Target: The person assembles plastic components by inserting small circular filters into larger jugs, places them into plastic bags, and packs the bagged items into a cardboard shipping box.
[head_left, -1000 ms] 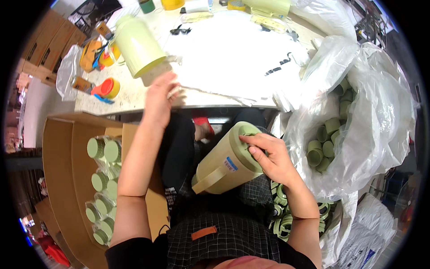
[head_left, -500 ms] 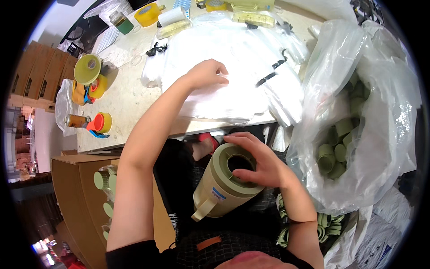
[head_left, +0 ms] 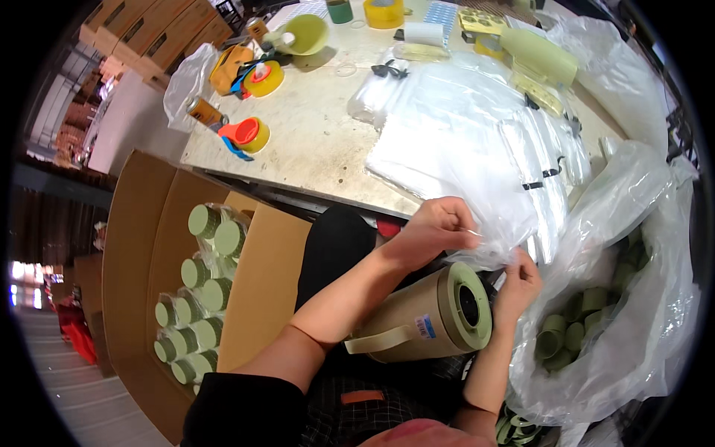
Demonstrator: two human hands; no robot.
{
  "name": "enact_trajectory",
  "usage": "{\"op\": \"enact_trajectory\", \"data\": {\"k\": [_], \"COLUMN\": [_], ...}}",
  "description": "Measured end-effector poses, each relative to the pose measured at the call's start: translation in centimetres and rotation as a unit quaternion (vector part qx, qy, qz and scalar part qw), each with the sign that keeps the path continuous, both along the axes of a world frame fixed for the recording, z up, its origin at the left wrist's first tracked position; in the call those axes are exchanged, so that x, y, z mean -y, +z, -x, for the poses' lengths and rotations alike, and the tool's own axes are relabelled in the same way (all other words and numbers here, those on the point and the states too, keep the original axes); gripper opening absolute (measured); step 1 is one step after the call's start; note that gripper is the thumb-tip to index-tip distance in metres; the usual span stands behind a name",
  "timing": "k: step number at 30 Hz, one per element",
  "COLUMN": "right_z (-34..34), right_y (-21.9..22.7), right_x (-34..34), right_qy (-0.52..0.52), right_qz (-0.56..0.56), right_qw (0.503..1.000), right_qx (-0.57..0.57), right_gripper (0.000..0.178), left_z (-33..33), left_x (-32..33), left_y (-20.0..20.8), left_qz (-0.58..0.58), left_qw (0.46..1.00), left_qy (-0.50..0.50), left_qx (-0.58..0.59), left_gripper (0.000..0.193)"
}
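Observation:
My left hand (head_left: 447,227) pinches the near edge of a thin clear plastic bag (head_left: 499,212). Opposite it, my right hand (head_left: 519,287) grips the bag's other side, fingers pressed together. The bag stretches from the stack of clear bags (head_left: 439,141) on the table. Below my hands a beige-green vacuum jug (head_left: 402,316) lies tilted on my lap. Its round open mouth points to the right and its handle toward the lower left. A small blue and white label is stuck on its side.
To the left, an open cardboard box (head_left: 261,290) holds several bagged jugs with green tops (head_left: 216,294). At the right a large clear sack (head_left: 633,372) contains green cups (head_left: 573,331). Tape dispensers (head_left: 249,134), a spray can (head_left: 202,110) and a green funnel-shaped bowl (head_left: 307,35) stand on the table (head_left: 313,149).
My left hand has come back from the stack with a bag's edge. My right hand has left the jug's mouth and taken the bag. The jug now leans over to the right.

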State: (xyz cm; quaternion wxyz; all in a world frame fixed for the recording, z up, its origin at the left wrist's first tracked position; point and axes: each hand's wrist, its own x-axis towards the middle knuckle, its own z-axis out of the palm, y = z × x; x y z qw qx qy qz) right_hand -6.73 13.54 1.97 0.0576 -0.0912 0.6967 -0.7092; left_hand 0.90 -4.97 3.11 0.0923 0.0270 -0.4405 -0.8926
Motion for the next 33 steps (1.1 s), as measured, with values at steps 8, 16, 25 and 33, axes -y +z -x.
{"op": "enact_trajectory", "data": {"k": [8,16,25,33], "right_z": [2.9,-1.9,-17.1,-21.4], "right_y": [-3.0,-5.8,-4.2,-0.3], "right_x": [-2.3,-2.0,-5.2,4.9], "right_qy": [0.023,-0.098,0.331,0.593], "right_qz": [-0.157,-0.048,-0.115,-0.041], "right_qw": [0.987,0.994,0.935,0.801], "right_qx": [-0.036,-0.004,-0.044,0.074], "right_gripper": [0.039,0.018,0.034,0.079], "left_z": [-4.8,-6.6,-25.3,-35.6], "left_x": [0.3,2.8,-6.2,-3.2], "left_y": [0.4,-2.9,0.9,0.9], "left_qz": [-0.239,0.178,0.576,0.739], "left_qw": [0.968,0.948,0.740,0.469], "left_qy": [0.028,0.222,0.272,0.384], "left_qx": [-0.072,0.143,0.217,0.293], "left_gripper": [0.011,0.025,0.059,0.047]}}
